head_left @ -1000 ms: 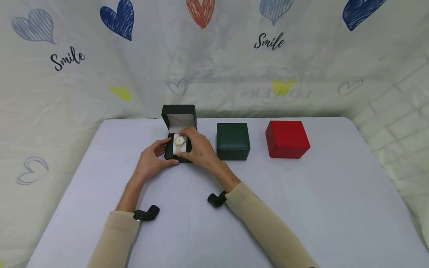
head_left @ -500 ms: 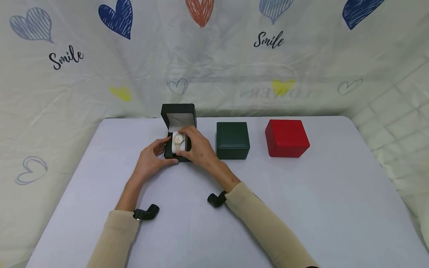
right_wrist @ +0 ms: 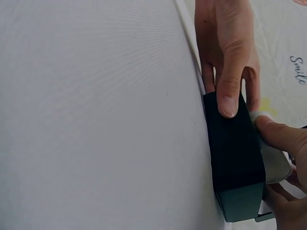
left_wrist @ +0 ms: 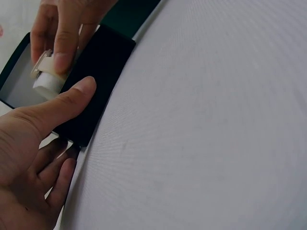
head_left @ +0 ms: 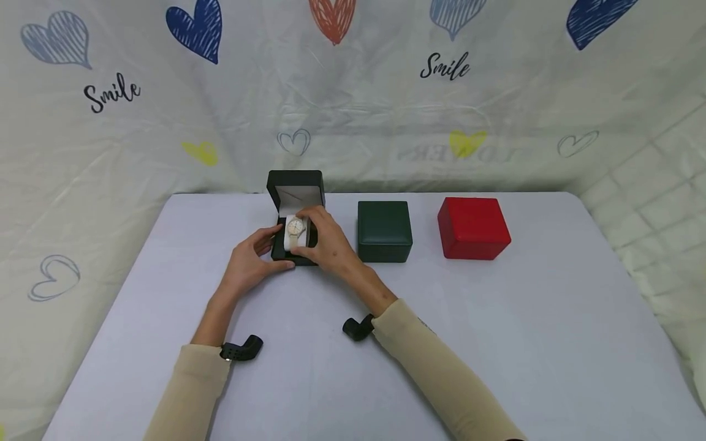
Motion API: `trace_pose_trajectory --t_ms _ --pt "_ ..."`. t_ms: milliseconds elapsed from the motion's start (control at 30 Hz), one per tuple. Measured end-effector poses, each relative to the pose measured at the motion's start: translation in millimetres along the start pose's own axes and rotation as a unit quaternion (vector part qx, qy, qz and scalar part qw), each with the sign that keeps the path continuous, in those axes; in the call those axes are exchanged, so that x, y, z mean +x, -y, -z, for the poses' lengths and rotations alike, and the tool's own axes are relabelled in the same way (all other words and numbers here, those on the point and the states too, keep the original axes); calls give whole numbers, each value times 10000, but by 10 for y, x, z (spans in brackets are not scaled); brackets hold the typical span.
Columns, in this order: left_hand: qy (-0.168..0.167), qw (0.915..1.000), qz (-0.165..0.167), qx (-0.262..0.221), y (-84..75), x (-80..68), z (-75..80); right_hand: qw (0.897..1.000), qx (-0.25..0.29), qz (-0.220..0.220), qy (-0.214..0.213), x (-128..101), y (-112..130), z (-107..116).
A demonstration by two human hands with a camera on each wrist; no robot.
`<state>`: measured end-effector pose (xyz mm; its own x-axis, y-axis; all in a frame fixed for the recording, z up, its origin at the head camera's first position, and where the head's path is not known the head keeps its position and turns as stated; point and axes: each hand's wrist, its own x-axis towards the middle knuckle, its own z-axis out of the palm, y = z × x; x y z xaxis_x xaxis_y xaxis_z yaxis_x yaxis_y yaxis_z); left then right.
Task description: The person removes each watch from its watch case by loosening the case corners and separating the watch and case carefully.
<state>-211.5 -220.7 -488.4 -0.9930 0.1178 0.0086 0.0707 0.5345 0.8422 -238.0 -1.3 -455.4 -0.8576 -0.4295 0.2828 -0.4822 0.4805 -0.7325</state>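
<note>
Step in hand: lifting the watch (head_left: 295, 228) on its white pillow (head_left: 289, 233) out of the open black box (head_left: 295, 195), which stands on the bench (head_left: 496, 343) at far left of the row of boxes.

Left hand (head_left: 250, 263): grasps the box base, thumb along its near face, fingers against its left side (it reads as steadying).

Right hand (head_left: 325, 242): fingertips pinch the pillow and watch, which sit partly inside the box.

Next move, as judged: a straight upward pull on the pillow while the left hand keeps the base pinned to the bench; the pillow looks a snug fit, so the base may rise with it.

Count:
- Boxes: three. One black, lid up; one green (head_left: 384, 231), lid down, just right of it; one red (head_left: 473, 228), lid down, farther right.
- Watches: one.
- Pillows: one.
- Hands: two, each with a dark wrist mount.
</note>
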Motion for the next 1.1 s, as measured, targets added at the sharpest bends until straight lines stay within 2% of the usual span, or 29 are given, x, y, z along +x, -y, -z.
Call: trace_pose_trajectory --t_ms 333,567,1100 --pt "-12 10000 14 28 7 3 2 9999 91 -16 -61 6 0 -3" --pt "3 10000 -41 -17 1 -1 -4 9983 572 -60 -134 -3 -3 -5" --pt "153 9997 144 129 -43 -25 1 9961 839 -100 -272 -25 -4 35"
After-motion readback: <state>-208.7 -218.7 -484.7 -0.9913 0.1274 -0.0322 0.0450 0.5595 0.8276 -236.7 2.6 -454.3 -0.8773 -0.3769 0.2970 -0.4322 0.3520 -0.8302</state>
